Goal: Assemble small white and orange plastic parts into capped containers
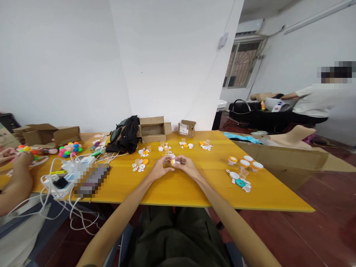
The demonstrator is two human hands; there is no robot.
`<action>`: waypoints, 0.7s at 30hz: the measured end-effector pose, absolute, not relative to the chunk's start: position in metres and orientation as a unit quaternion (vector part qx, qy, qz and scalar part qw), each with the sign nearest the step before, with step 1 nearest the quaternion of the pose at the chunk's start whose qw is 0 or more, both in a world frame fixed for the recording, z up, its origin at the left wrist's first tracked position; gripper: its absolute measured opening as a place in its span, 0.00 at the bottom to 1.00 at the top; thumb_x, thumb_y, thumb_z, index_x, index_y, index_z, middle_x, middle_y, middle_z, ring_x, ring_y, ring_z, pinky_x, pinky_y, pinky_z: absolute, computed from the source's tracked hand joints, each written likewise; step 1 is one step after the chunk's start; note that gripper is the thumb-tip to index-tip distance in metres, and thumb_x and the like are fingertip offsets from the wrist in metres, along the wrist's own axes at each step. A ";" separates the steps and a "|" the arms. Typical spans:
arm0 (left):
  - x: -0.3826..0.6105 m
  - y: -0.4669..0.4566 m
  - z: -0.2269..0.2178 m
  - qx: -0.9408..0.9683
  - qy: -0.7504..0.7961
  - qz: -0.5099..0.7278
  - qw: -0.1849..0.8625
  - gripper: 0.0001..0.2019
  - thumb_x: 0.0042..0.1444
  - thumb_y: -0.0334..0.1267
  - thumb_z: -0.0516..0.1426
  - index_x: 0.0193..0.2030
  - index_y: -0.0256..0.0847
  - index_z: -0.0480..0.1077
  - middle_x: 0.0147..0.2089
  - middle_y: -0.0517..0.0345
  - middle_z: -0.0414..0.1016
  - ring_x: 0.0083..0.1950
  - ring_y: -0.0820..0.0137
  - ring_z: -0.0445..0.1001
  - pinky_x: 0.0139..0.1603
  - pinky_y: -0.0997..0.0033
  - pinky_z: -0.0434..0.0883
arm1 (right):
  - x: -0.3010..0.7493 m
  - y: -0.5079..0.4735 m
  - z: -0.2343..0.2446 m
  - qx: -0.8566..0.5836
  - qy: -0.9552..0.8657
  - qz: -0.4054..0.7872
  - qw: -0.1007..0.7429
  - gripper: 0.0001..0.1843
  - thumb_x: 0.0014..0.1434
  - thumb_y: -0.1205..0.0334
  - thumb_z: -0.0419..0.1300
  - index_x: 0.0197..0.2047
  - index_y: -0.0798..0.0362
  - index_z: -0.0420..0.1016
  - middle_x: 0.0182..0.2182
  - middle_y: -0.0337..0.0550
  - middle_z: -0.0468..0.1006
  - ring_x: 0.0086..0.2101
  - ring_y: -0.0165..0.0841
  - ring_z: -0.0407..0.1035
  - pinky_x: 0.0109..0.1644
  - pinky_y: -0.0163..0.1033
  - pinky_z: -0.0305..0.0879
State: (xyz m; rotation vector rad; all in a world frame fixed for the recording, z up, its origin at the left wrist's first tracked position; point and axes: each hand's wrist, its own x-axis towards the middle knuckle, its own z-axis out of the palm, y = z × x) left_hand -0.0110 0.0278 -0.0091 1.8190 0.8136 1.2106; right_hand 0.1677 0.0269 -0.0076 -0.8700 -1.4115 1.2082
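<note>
My left hand (160, 168) and my right hand (188, 166) meet over the middle of the table. Between their fingertips is a small white and orange plastic piece (173, 161). My right fingers pinch it from the right; my left fingers curl around its left side, thumb held lower. Its exact shape is partly hidden. Just beyond my hands lie loose white plastic parts (167, 152) and a clear cup. To the left is another group of white wheel-like parts (141, 167) with an orange ring (145, 161).
Several lidded clear jars (256, 167) stand at the right, near white parts and a teal ring (240, 182). Small boxes (187, 128) and a black backpack (124, 135) line the back. At left are a power strip with cables (59, 181), a blurred-out device and another person's hand (23, 161).
</note>
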 end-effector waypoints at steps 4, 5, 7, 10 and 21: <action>-0.010 0.028 -0.009 0.708 0.346 0.451 0.419 0.17 0.44 0.37 0.67 0.43 0.38 0.74 0.35 0.57 0.78 0.35 0.69 0.76 0.41 0.68 0.73 | 0.169 0.026 -0.007 -0.363 -0.603 0.487 0.516 0.21 0.34 0.53 0.74 0.31 0.50 0.76 0.30 0.38 0.80 0.34 0.35 0.73 0.43 0.42 0.69; -0.010 0.027 -0.009 0.709 0.348 0.449 0.419 0.16 0.45 0.38 0.67 0.42 0.38 0.75 0.33 0.58 0.78 0.34 0.69 0.75 0.41 0.68 0.73 | 0.169 0.026 -0.007 -0.363 -0.604 0.491 0.512 0.20 0.34 0.53 0.74 0.31 0.50 0.76 0.30 0.38 0.80 0.34 0.35 0.73 0.43 0.42 0.68; -0.010 0.025 -0.007 0.713 0.349 0.450 0.409 0.14 0.46 0.39 0.67 0.39 0.38 0.75 0.31 0.59 0.77 0.33 0.70 0.75 0.40 0.69 0.73 | 0.169 0.025 -0.006 -0.361 -0.603 0.502 0.504 0.20 0.33 0.54 0.74 0.31 0.50 0.76 0.30 0.37 0.80 0.33 0.35 0.73 0.44 0.42 0.68; -0.010 0.022 -0.004 0.728 0.345 0.452 0.384 0.11 0.47 0.39 0.66 0.37 0.38 0.76 0.33 0.58 0.78 0.34 0.69 0.76 0.41 0.68 0.73 | 0.168 0.023 -0.005 -0.360 -0.595 0.521 0.496 0.20 0.32 0.55 0.75 0.30 0.50 0.77 0.30 0.37 0.80 0.33 0.35 0.73 0.44 0.42 0.68; -0.009 0.017 0.000 0.776 0.359 0.429 0.290 0.08 0.49 0.33 0.63 0.38 0.40 0.72 0.36 0.57 0.78 0.37 0.68 0.75 0.44 0.68 0.72 | 0.167 0.025 -0.009 -0.353 -0.600 0.524 0.491 0.22 0.33 0.51 0.74 0.31 0.51 0.76 0.29 0.37 0.80 0.31 0.34 0.73 0.42 0.42 0.68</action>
